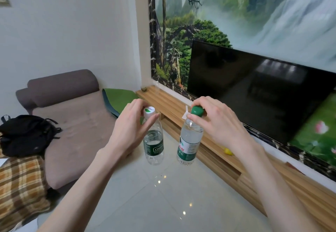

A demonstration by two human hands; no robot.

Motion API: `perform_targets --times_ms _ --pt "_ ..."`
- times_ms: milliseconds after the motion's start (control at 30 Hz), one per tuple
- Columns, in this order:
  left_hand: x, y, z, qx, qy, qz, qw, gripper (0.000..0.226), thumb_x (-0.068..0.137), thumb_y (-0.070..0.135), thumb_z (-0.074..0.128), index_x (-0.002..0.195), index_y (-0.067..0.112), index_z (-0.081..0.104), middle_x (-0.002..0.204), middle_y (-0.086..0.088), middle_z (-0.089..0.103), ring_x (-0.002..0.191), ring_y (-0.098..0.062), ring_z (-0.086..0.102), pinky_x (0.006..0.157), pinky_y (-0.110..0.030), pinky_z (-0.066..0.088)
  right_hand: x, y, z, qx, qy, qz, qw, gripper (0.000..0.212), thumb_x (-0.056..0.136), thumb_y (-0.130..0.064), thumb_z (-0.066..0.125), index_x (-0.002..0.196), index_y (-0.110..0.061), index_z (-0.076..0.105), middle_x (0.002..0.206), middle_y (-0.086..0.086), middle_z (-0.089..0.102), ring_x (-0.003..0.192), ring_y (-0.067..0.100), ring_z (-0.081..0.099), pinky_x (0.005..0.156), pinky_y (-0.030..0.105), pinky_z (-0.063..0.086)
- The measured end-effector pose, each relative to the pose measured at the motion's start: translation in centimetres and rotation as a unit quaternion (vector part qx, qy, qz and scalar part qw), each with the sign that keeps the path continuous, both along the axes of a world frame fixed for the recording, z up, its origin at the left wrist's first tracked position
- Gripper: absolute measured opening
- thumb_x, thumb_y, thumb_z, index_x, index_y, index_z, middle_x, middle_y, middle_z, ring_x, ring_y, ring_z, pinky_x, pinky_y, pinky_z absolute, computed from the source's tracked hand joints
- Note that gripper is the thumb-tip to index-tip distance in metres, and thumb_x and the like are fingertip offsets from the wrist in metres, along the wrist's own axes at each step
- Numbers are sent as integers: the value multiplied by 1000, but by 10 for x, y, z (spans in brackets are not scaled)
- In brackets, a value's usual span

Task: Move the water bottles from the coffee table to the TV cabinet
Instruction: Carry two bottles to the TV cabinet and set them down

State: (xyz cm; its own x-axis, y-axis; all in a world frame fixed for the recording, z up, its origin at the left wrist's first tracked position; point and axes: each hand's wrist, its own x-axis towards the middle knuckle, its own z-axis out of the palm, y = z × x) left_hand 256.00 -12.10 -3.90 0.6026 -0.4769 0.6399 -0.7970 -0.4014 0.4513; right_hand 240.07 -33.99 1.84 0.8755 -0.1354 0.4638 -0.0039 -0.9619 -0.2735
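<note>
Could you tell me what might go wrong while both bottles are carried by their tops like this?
1. The right hand pinches the green-capped bottle only at its cap, so it may swing or slip.
2. The left hand grips the white-capped bottle similarly loosely; the two could knock together before reaching the TV cabinet.

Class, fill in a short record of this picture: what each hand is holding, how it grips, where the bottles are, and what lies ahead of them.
left hand: holds the white-capped bottle by its neck
right hand: holds the green-capped bottle by its cap
bottles: both upright, held in the air above the floor
ahead: wooden TV cabinet, with the TV above it
task stage: bottles not yet on the cabinet
</note>
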Motion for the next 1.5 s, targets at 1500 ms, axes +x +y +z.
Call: perform_targets --times_ms 1500 --pt "608 -365 -29 92 42 32 994 37 92 59 62 89 22 57 85 9 56 78 -14 56 67 -37 52 633 -370 -41 28 139 72 987 15 98 -49 56 102 -36 49 102 -17 44 87 3 55 75 31 53"
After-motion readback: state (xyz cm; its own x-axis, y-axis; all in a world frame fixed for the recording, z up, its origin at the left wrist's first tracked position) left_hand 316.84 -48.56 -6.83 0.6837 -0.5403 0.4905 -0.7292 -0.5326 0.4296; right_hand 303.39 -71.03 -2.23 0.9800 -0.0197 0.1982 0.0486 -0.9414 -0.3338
